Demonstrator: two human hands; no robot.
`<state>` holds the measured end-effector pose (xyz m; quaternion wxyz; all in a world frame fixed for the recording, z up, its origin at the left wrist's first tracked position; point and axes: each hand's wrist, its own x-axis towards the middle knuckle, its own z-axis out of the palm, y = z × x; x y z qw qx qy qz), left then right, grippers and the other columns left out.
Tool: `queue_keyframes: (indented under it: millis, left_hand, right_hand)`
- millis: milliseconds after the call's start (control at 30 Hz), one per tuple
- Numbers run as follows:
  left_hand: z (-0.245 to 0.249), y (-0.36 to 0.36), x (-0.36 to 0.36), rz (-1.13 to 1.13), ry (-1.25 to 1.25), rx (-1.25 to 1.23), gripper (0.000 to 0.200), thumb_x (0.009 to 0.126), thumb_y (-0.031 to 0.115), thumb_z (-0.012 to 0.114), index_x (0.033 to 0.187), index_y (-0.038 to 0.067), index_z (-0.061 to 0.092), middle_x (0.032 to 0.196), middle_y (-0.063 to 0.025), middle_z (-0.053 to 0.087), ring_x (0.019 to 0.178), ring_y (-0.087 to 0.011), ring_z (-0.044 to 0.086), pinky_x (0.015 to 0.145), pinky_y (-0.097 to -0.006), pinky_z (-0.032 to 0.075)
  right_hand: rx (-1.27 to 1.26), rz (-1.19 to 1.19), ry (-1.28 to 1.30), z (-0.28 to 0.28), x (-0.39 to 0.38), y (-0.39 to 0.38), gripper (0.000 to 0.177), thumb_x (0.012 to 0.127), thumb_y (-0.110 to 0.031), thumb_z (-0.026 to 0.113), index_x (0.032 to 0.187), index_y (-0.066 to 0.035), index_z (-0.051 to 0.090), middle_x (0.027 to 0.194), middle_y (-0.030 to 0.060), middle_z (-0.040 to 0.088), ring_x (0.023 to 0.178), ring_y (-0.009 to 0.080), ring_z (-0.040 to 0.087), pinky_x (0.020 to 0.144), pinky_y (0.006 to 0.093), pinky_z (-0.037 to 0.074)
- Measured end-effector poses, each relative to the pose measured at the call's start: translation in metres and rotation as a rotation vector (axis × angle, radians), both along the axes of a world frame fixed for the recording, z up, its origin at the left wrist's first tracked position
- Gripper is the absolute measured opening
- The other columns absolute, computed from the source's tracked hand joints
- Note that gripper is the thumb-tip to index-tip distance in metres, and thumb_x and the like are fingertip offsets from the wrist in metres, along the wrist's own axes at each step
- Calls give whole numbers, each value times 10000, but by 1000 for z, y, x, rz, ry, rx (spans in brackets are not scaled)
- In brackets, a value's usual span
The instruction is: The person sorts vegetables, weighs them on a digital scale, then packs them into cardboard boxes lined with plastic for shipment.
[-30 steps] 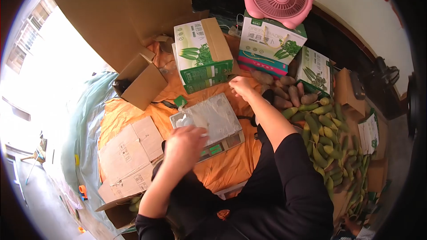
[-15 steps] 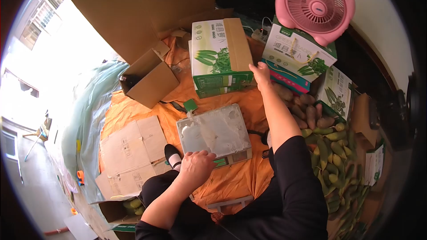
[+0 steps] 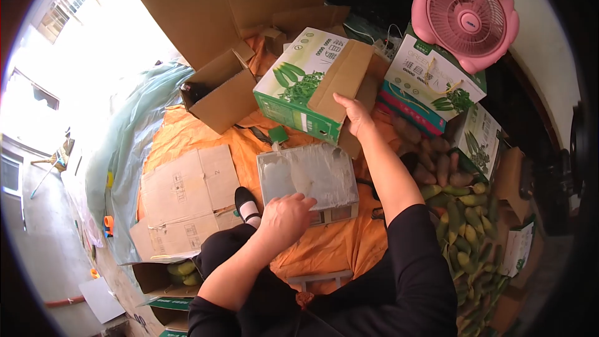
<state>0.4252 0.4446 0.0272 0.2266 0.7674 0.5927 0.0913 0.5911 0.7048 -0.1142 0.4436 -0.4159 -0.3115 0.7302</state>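
Green-and-white, slants leftward from right hand (image 3: 354,115) gripping carton (image 3: 311,84) near far edge of orange sheet (image 3: 178,140). Farther off with left hand (image 3: 284,219); cannot tell its grip.

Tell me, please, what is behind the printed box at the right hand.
Behind the printed box, which the right hand touches, brown cardboard shows; whatever lies directly behind the box's lower part is covered.

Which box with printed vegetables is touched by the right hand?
The box beyond the scale: the right hand grips its brown side; others, farther right, are untouched.
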Motion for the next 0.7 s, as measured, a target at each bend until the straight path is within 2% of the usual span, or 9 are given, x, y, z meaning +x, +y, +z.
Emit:
queue_keyframes:
  millis: [133, 267, 333, 400, 467, 500, 567, 633, 700]
  left_hand:
    - [8, 3, -3, 64, -104, 35, 199, 814, 215, 625, 973, 97, 641, 854, -90, 634, 794, -294, 634, 693, -405, 504]
    - [4, 8, -10, 155, -245, 206, 203, 824, 146, 629, 1018, 92, 647, 843, -104, 640, 723, -289, 640, 632, -368, 505]
    - [6, 10, -11, 202, -288, 297, 204, 820, 98, 632, 1023, 78, 646, 829, -110, 636, 708, -277, 638, 624, -352, 499]
    - [8, 12, -13, 211, -324, 372, 201, 820, 64, 626, 1020, 55, 644, 803, -113, 626, 696, -272, 626, 632, -343, 495]
    - [11, 13, -15, 176, -299, 521, 191, 816, 52, 620, 1005, 48, 646, 822, -115, 626, 744, -276, 622, 659, -349, 490]
    - [15, 11, -16, 150, -258, 581, 193, 803, 39, 623, 994, 43, 648, 867, -115, 629, 832, -283, 613, 714, -359, 479]
    - [20, 10, -16, 104, -240, 711, 214, 777, 44, 641, 991, 47, 649, 918, -106, 620, 917, -293, 580, 799, -387, 455]
    - [17, 10, -19, 70, -207, 772, 222, 767, 70, 655, 988, 57, 652, 943, -100, 612, 942, -302, 561, 846, -408, 434]
    - [13, 7, -22, 78, -138, 683, 232, 771, 119, 663, 997, 63, 652, 970, -94, 613, 965, -293, 558, 884, -400, 414]
  right_hand:
    - [72, 78, -110, 37, -22, -63, 366, 785, -175, 707, 1074, 36, 631, 1000, 73, 668, 915, 157, 613, 853, 277, 443]
    - [146, 201, -259, 67, -17, -111, 330, 794, -146, 688, 1046, 61, 634, 967, 98, 675, 847, 161, 632, 777, 288, 484]
    - [147, 311, -433, 81, -10, -129, 302, 803, -126, 670, 1002, 98, 635, 955, 124, 675, 814, 167, 634, 727, 311, 503]
    - [199, 369, -471, 80, 1, -139, 294, 798, -159, 664, 997, 57, 654, 925, 149, 685, 798, 187, 651, 713, 327, 510]
    - [480, 593, -891, 81, 12, -146, 279, 780, -196, 639, 990, -16, 672, 903, 182, 677, 796, 264, 665, 735, 369, 511]
    - [467, 594, -892, 92, 14, -154, 279, 780, -196, 639, 990, -16, 672, 903, 182, 677, 796, 264, 665, 735, 369, 511]
    - [662, 739, -1314, 122, 18, -169, 274, 764, -245, 625, 965, -68, 680, 913, 179, 659, 852, 329, 639, 774, 412, 500]
    - [759, 746, -1324, 116, 27, -178, 269, 763, -255, 625, 945, -65, 681, 922, 166, 661, 874, 335, 631, 790, 417, 495]
    - [887, 788, -1375, 102, 35, -185, 230, 774, -255, 627, 903, -74, 687, 941, 130, 660, 924, 313, 624, 812, 416, 488]
